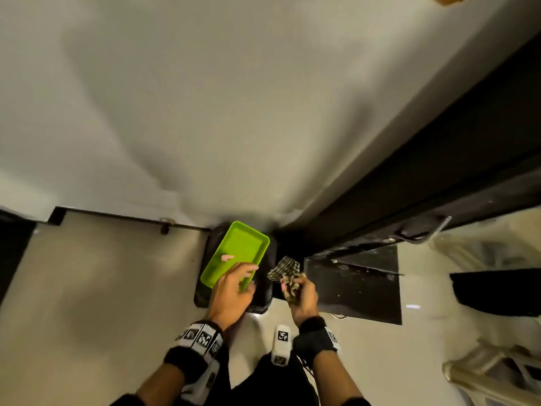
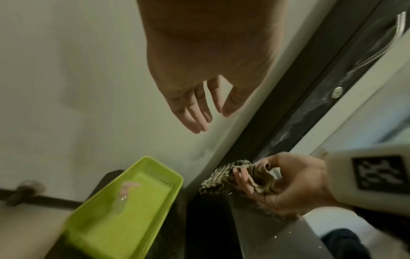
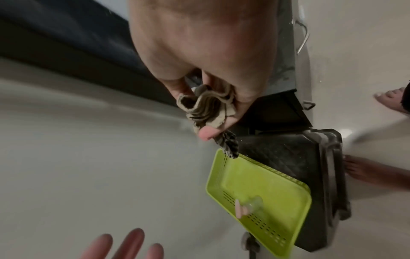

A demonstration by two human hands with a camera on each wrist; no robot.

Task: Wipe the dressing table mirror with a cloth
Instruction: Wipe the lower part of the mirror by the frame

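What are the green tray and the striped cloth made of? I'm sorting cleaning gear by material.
Green tray: looks like moulded plastic with a smooth matte finish and rows of punched slots in its wall. Striped cloth, gripped by the right hand: soft woven fabric that bunches into folds; fibre unclear.

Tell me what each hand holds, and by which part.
The right hand grips the cloth by one bunched end; the rest hangs free. The left hand holds nothing.

Head view looks steeply down; both wrist views close, sharing green tray (image 2: 124, 206)
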